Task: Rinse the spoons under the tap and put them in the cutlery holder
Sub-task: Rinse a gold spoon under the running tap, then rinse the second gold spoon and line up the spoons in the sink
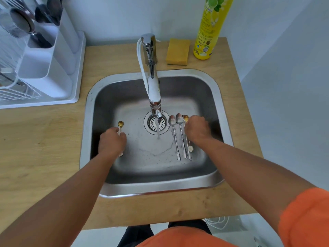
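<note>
At far left a white plastic cutlery holder (51,72) stands on the wooden surface (44,139), already holding dark utensils. In the stainless steel sink (216,97), the left hand (111,142) curls its fingers around a small gold teaspoon (120,124) with a pale flower-shaped end, low over the basin floor. A chrome tap (153,90) runs water onto the basin beside the round drain strainer (156,123). Right of the stream lie two long silver spoons (179,138) side by side. The right hand (196,130) closes over another gold spoon (186,118) just beside them. A yellow sponge (177,52) and a yellow detergent bottle (210,27) stand behind the sink.
</note>
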Demonstrator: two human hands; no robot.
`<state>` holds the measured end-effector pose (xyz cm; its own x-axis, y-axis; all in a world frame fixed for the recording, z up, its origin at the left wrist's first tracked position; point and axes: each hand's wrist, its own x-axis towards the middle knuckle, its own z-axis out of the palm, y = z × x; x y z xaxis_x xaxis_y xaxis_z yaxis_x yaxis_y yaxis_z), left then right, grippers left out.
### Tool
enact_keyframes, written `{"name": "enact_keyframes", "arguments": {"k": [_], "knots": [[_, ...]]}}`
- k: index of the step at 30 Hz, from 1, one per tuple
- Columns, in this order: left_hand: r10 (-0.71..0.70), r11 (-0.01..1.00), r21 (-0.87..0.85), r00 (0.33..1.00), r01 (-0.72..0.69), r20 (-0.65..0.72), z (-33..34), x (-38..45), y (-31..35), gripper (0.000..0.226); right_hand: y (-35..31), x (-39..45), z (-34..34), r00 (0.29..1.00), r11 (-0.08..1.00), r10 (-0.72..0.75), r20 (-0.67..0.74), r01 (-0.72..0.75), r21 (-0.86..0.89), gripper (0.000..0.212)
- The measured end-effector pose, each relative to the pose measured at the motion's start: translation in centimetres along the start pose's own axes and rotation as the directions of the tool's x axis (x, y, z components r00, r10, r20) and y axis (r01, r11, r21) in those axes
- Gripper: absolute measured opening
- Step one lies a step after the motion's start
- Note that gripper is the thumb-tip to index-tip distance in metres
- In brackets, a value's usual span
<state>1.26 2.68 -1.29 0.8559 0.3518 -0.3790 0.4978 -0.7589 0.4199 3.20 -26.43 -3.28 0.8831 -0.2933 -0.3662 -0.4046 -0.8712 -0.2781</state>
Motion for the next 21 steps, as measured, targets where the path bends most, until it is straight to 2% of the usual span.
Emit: {"name": "enact_keyframes", "arguments": {"k": [5, 11, 16, 21], "knots": [[0.005, 0.994, 0.113, 0.999, -0.001, -0.039, 0.6, -0.1, 0.5, 0.032, 0.0, 0.2, 1.2, 0.999, 0.998, -0.035, -0.032, 0.033, -0.049, 0.018], [0.034, 0.977, 0.212, 0.999, -0.030, -0.016, 1.5, 0.3, 0.4, 0.025, 0.6, 0.6, 1.2, 0.998, 0.989, -0.059, -0.024, 0.055, -0.135, 0.020], [-0.012, 0.991, 0.133, 0.999, 0.017, -0.038, 2.3, -0.1, -0.2, 0.018, 0.6, 0.9, 0.8, 0.998, 0.972, -0.058, 0.013, 0.060, -0.229, 0.022], [-0.101, 0.987, 0.124, 0.995, 0.100, 0.001, 2.7, 0.1, -0.1, 0.016, 0.6, 0.8, 0.8, 0.996, 0.956, -0.089, 0.012, 0.089, -0.279, 0.023]]}}
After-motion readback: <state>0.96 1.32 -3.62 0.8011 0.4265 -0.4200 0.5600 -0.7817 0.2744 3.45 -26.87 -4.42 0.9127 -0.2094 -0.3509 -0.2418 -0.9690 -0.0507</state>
